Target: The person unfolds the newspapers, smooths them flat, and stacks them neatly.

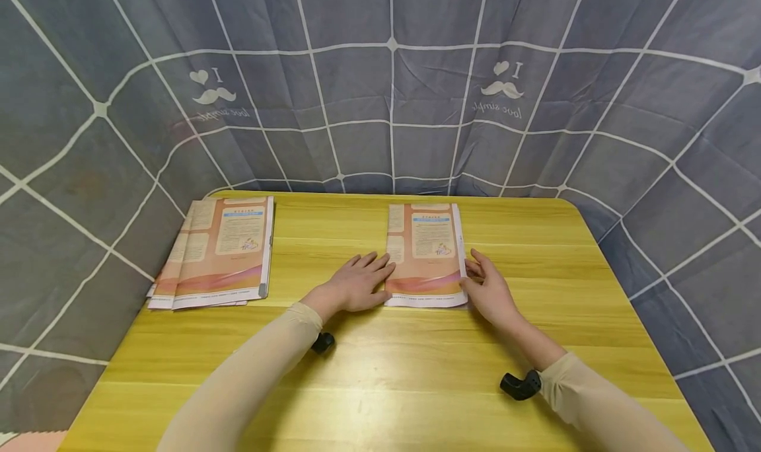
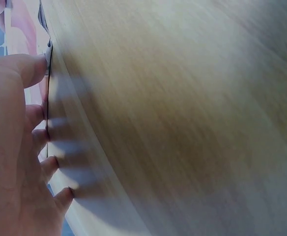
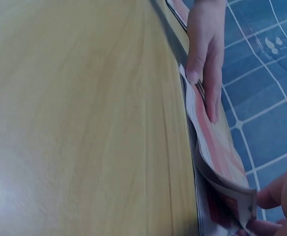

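"Folded paper (image 1: 433, 273): where do you log it?"

"Head view first. Near mid-table, toward the far edge of the yellow table (image 1: 380, 386), printed side up between the hands. Left hand (image 1: 357, 285): fingers spread, tips at the paper's left edge, gripping nothing. Right hand (image 1: 490, 293): at the right edge, fingers bent round it."

"Other material?"

"One stack (image 1: 202, 267), similar print, on the table's left side, well apart from the paper in hand; its edges are not flush. Finished pieces or waiting ones? From where I stand, I cannot tell."

"Left wrist view?"

"Mostly wood grain. Thumb at the paper's near edge, the other fingers spread apart. No pinch seen; I judge it is steadying."

"Right wrist view?"

"Best for the layers. By the right hand, the upper layers stand up from the lower ones with a gap between. Thumb and fingers meet the raised edge; logged as a pinch."

"Progress, in your judgement?"

"Partway. Done: the paper lies as a compact folded panel, roughly square to the table. Left: the layers at the right edge are apart, so that edge looks unfinished. Folding or unfolding: not determinable from one moment."
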### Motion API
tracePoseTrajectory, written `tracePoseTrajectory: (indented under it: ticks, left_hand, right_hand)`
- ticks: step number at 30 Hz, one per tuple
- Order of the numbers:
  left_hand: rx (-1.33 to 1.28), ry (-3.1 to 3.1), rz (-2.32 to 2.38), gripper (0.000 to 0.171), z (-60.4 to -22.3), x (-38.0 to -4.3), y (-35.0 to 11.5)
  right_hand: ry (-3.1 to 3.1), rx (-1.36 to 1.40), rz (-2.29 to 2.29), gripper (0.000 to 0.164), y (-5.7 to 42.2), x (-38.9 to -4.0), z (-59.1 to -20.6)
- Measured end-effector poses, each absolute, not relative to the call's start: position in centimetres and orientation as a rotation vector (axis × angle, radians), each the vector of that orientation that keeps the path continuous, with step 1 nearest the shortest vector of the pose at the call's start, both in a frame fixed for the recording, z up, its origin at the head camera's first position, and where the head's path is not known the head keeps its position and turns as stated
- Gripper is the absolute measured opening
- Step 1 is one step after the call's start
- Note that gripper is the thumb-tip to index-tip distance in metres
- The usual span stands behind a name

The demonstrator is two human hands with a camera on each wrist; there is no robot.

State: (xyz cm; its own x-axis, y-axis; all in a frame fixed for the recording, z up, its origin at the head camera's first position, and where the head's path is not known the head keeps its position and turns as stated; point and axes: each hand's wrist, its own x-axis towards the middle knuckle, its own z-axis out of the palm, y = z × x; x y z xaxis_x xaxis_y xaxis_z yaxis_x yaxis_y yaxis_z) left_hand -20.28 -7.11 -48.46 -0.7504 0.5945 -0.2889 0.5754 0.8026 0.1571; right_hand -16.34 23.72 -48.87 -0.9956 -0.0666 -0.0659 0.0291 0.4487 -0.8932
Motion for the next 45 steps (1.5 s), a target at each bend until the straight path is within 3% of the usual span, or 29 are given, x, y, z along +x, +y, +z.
tracePoseTrajectory:
  ticks: [12,24,31,40,45]
  left_hand:
    - [0.898,2.668,0.086,0.072,-48.5,-20.3,-7.2]
    - [0.886,2.662,0.08,0.072,-48.4,-20.3,-7.1]
    - [0.883,2.666,0.077,0.072,-48.4,-20.4,-7.0]
    - [0.894,2.667,0.09,0.072,-48.6,-20.5,-7.1]
    - [0.899,2.66,0.103,0.072,-48.4,-20.5,-7.2]
  right_hand:
    - [2.828,-0.146,-1.37,0.07,23.0,-15.5,-49.1]
    - [2.519,-0.202,-1.777,0.08,22.6,-15.7,-49.4]
    - [2.417,-0.095,-1.895,0.08,22.3,-15.9,-49.0]
    - [2.344,0.35,-1.868,0.078,22.3,-16.6,-48.6]
    - [2.438,0.294,-1.665,0.051,22.7,-16.7,-48.9]
